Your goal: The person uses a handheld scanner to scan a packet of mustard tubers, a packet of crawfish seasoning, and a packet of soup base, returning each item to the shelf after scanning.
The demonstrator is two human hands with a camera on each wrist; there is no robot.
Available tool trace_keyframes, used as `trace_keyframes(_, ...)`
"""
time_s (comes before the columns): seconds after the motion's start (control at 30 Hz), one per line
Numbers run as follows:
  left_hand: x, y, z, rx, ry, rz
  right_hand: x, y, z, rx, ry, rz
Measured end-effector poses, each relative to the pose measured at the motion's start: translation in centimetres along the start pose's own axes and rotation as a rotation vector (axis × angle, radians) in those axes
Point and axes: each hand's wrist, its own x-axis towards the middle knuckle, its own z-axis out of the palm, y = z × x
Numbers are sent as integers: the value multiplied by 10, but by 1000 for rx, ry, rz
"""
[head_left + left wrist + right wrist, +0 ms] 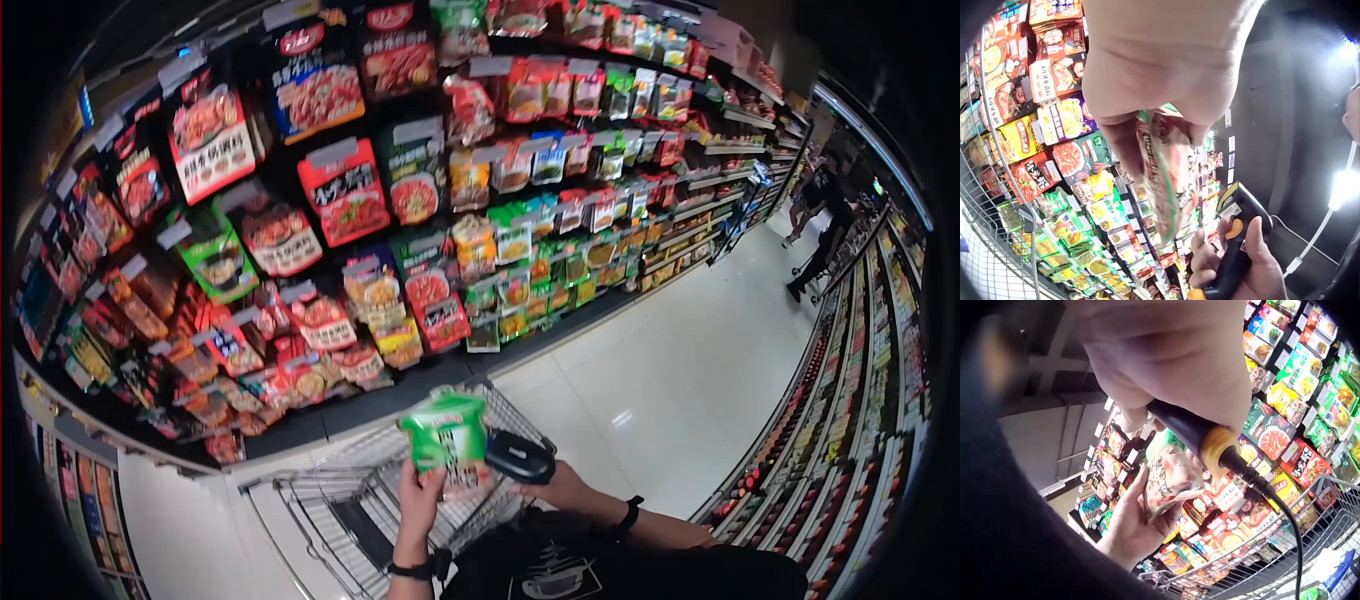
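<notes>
My left hand (420, 498) grips a green-and-white plastic food packet (446, 436) by its lower part, in front of my body. In the right wrist view the thumb of this left hand (1132, 526) lies along the packet's side (1172, 481). My right hand (566, 486) holds a black handheld barcode scanner (522, 458) by its handle, its head close beside the packet. The left wrist view shows orange parts on the scanner (1241, 240), and fingers of the right hand (1261, 265) curled about it. A cable runs from the handle's end in the right wrist view.
A wire shopping cart (285, 505) stands right before me. Past it rises a shelf wall of hanging seasoning packets (345, 190). Stocked shelves (850, 400) line the aisle's right side, with pale floor tiles (660, 400) between. A person in dark clothes (830, 235) is farther down.
</notes>
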Motion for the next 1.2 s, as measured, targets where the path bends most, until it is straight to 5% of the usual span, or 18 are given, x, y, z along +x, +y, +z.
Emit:
trace_keyframes(0.07,8,-11,-4,-64,118,-49,-2,-1,-1,130,-60,106)
trace_keyframes(0.13,14,-2,-2,-143,208,-9,-7,-1,-1,-73,-69,317)
trace_keyframes(0.33,2,-23,-34,-345,238,-61,-18,-12,23,18,-115,298)
trace_keyframes(0.43,-13,-10,-46,-722,277,-39,-14,-24,28,46,-168,362)
trace_keyframes(0.47,-23,2,-52,-870,223,-159,-12,-23,29,95,-213,351)
trace_keyframes(0.53,-25,-21,-72,-1285,-172,9,-6,-18,33,192,-311,347)
trace_keyframes(0.57,-31,-29,-78,-1330,27,-122,-3,-24,38,208,-356,318)
trace_keyframes(0.67,-43,-42,-83,-1457,10,58,1,-46,59,142,-411,342)
trace_keyframes(0.77,-50,-51,-84,-1304,35,176,5,-50,73,34,-487,377)
trace_keyframes(1.2,-77,-33,-68,-1152,12,139,5,-72,97,-154,-673,400)
